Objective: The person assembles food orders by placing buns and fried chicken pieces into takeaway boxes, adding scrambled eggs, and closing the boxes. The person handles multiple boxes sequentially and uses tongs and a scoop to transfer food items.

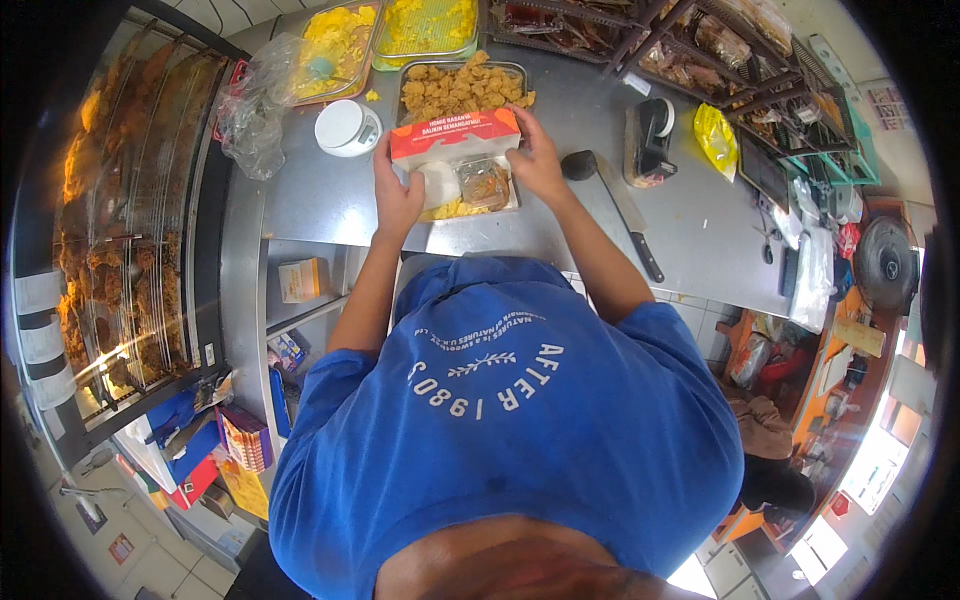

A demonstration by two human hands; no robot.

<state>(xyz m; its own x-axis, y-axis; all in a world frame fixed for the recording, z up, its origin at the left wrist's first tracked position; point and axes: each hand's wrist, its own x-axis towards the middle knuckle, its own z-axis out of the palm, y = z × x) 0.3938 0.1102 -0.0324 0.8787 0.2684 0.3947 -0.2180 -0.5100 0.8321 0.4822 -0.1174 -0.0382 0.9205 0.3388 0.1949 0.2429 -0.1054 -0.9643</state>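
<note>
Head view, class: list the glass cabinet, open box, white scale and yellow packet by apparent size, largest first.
1. Glass cabinet
2. Open box
3. White scale and yellow packet: too close to rank

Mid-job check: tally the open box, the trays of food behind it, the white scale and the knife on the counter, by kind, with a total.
Open box: 1
Trays of yellow food: 2
Tray of brown pieces: 1
White scale: 1
Knife: 1
Total: 6

Red-and-white box [455,150] | lid [456,130] raised | food [486,188] inside | over steel counter [700,225]
</note>
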